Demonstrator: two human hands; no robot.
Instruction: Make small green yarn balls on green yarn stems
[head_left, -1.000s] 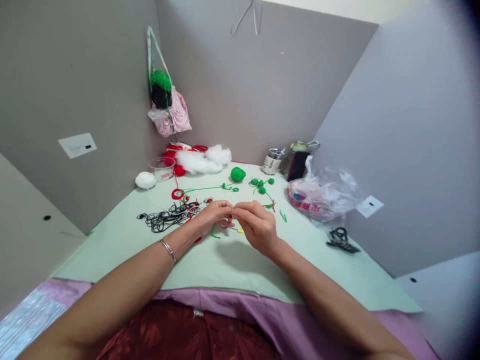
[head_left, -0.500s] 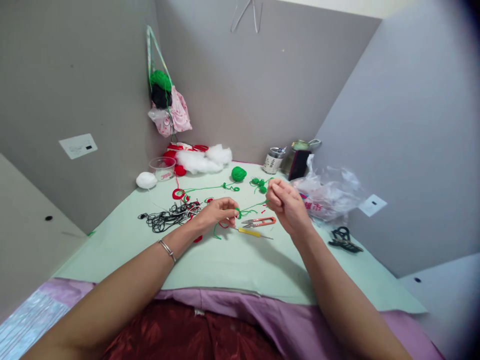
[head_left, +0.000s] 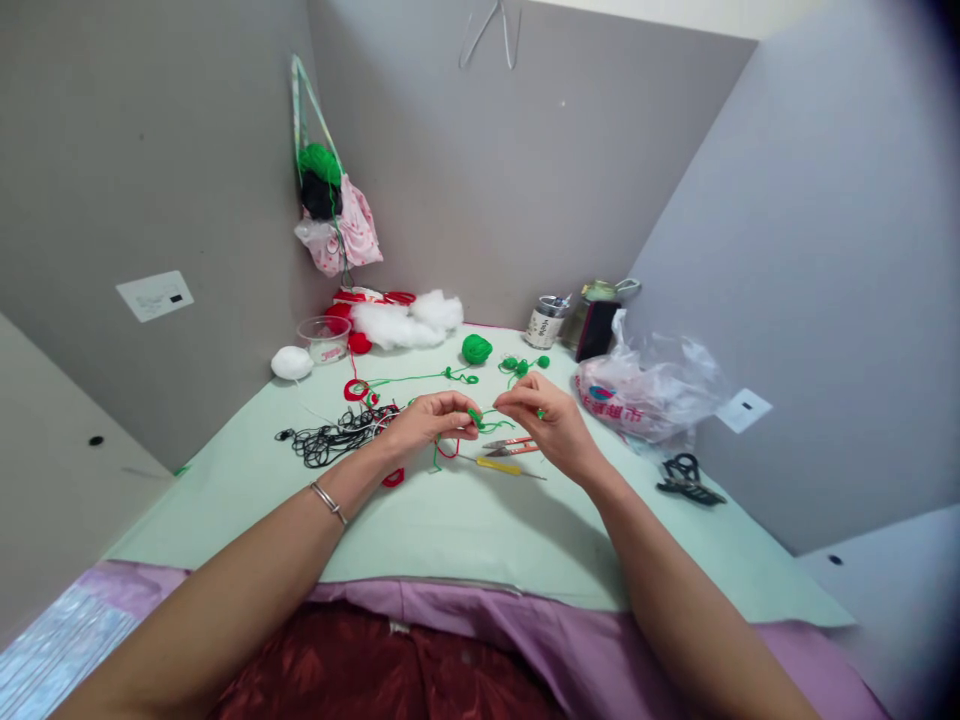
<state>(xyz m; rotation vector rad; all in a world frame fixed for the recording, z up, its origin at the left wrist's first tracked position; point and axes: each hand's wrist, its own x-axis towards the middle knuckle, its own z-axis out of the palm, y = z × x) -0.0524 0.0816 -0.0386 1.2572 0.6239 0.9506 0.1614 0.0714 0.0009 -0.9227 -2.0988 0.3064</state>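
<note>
My left hand [head_left: 439,417] is closed in a pinch on a small green yarn piece [head_left: 475,418] with loose tails. My right hand [head_left: 551,418], just to its right, pinches a green yarn strand [head_left: 489,411] that runs to that piece; whether a needle is also in the fingers is too small to tell. Under the hands lie orange-handled thread snips [head_left: 504,447], partly covered by my right hand, and a yellow-handled crochet hook [head_left: 499,466]. A red crocheted piece [head_left: 393,478] rests near my left wrist.
A tangle of black cord [head_left: 330,438] lies left. Behind are a green yarn ball [head_left: 476,349], white stuffing [head_left: 401,325], a clear plastic cup [head_left: 328,350] and a pen tin [head_left: 545,325]. A plastic bag [head_left: 645,385] and black hair claw [head_left: 688,482] are on the right.
My right hand has come left and slightly down, close to my left hand, from a raised spot farther right. The yarn stretched between the hands has become shorter.
</note>
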